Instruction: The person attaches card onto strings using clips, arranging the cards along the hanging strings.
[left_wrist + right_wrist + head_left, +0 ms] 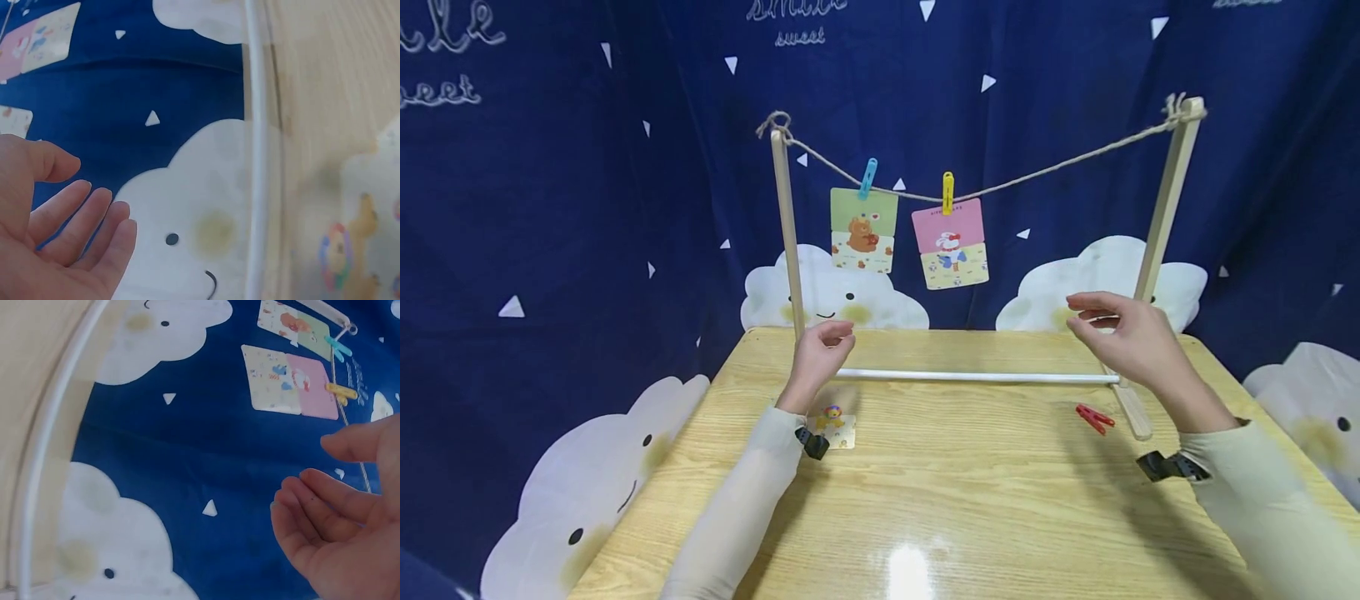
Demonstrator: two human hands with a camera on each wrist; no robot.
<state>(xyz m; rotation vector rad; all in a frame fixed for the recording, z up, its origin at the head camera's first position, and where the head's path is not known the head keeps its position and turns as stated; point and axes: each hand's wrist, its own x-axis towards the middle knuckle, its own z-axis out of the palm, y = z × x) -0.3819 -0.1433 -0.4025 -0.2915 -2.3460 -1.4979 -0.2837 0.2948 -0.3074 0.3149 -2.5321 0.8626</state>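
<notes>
Head view, left hand (pixel 822 357) and right hand (pixel 1126 337), fingers loosely bent, thumbs moderately parted, both raised above wood-grain table (pixel 940 475), red clothespin (pixel 1090 414) at right hand's 7 o'clock.

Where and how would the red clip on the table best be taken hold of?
Probably by the two spread legs of the red clip, pinched from outside by thumb and finger, with the right hand coming from above and the near side. It lies on the table with its legs splayed near and rightward, its narrow end pointing away.
</notes>
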